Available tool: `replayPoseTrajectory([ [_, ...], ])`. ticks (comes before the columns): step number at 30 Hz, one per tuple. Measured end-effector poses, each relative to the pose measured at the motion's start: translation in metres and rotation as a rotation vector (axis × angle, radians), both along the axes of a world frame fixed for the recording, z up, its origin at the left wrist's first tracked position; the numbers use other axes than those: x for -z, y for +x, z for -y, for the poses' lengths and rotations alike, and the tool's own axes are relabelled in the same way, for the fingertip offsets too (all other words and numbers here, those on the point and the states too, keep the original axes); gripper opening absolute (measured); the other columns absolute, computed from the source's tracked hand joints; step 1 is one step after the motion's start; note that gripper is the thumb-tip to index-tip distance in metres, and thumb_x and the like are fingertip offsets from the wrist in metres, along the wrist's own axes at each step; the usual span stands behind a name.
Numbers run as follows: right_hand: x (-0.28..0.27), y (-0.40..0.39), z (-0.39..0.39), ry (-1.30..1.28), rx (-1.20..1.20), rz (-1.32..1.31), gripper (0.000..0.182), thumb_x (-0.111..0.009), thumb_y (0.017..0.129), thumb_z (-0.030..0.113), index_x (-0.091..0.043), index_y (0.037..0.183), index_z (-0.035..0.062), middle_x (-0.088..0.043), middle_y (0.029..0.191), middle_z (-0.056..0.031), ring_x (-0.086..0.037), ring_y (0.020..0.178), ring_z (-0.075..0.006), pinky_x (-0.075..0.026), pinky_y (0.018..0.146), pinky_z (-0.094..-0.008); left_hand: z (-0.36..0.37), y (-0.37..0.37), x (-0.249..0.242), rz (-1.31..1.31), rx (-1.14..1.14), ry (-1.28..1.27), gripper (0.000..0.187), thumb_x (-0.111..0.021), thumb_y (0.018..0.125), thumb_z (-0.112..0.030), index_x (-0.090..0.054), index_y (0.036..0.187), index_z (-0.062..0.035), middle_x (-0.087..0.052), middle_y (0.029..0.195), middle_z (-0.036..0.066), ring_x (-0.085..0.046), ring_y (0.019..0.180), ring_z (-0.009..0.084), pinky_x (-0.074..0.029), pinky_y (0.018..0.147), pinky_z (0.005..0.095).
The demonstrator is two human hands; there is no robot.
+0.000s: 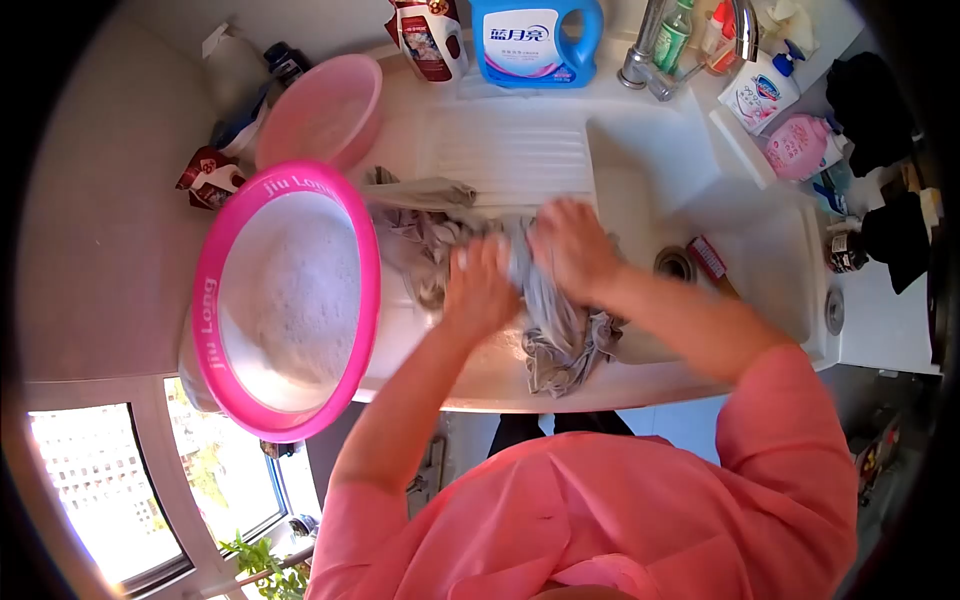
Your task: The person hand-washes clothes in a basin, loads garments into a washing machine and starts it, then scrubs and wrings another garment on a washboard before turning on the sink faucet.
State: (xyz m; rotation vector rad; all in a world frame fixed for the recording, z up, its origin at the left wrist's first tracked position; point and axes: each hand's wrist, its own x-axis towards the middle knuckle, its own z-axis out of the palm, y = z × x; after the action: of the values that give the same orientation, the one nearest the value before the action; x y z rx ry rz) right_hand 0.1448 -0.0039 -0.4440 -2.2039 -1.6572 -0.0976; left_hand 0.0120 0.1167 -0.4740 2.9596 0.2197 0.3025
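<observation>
A wet, bunched grey cloth lies across the ribbed washboard area and spills over the edge of the sink. My left hand presses on its middle with the fingers curled into the folds. Close by on the right, my right hand is closed around a twisted part of the same cloth, slightly blurred. Crumpled folds with a brownish patch spread left of my left hand, toward the pink-rimmed basin. The basin holds sudsy water.
A paler pink basin stands behind the first. Along the back are a blue detergent jug, a dark red pouch and the faucet. The sink has a red box near its drain. Pump bottles line the right.
</observation>
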Motion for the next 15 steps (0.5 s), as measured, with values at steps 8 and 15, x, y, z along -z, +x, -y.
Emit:
replayPoseTrajectory([
  [8, -0.012, 0.012, -0.015, 0.035, 0.011, -0.287, 0.045, -0.047, 0.088, 0.036, -0.047, 0.123, 0.0087, -0.041, 0.132, -0.0184, -0.037, 0.124, -0.0347, -0.032, 0.098, -0.0462, 0.000, 0.031, -0.013, -0.077, -0.070, -0.279, 0.058, -0.052, 0.077, -0.012, -0.036, 0.132, 0.0012, -0.027, 0.140, 0.018, -0.023, 0.131, 0.0359, -0.025, 0.101, 0.0547],
  [15, 0.009, 0.083, -0.048, 0.011, 0.088, -0.083, 0.055, -0.038, 0.088, 0.046, -0.043, 0.130, 0.0108, -0.038, 0.138, -0.0163, -0.035, 0.127, -0.0337, -0.025, 0.105, -0.0483, -0.024, 0.092, -0.002, -0.146, 0.074, 0.024, 0.063, -0.056, 0.076, -0.011, -0.036, 0.135, -0.0020, -0.015, 0.146, 0.023, -0.013, 0.136, 0.0382, -0.031, 0.095, 0.0596],
])
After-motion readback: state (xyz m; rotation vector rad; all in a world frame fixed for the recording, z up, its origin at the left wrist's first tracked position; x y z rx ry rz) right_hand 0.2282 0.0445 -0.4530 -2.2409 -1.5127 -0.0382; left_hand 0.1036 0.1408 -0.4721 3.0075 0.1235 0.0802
